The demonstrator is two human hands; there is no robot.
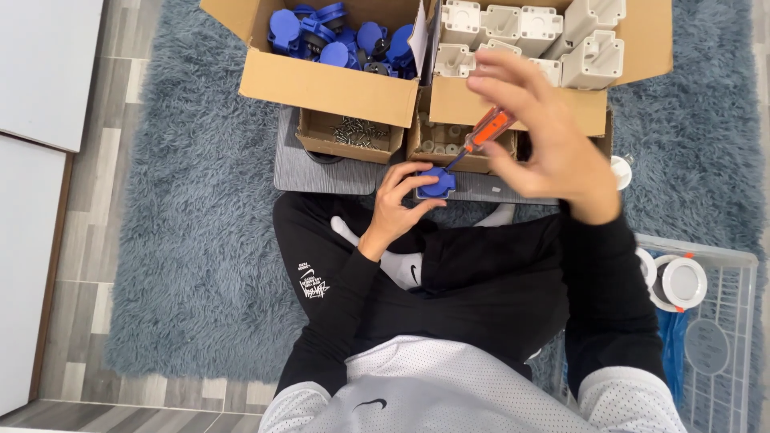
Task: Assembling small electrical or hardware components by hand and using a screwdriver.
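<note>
The left hand [395, 210] pinched a blue socket cover [436, 184] against the grey surface [321, 172]. The right hand [545, 136] gripped an orange-handled screwdriver [481, 135], tip down on the cover, near two cardboard boxes [329, 84].

Socket part [437, 183] under left hand [399, 204]: blue.
Screwdriver [485, 134] in right hand [539, 132]: orange translucent handle, dark shaft.
Left cardboard box [329, 84]: brown; contents blue caps [337, 36].
Right cardboard box [513, 104]: brown; contents off-white housings [529, 32].
Small tray [351, 136]: brown card; screws [358, 131] silver.
Rug [192, 224]: grey-blue, shaggy.
Board [321, 172]: grey.
Sleeves [337, 321]: black, white print on left.
Sock [399, 269]: white, black mark.
Wire basket [726, 321]: white; round fittings [682, 281] white.
Floor [88, 240]: grey wood-grain planks.
</note>
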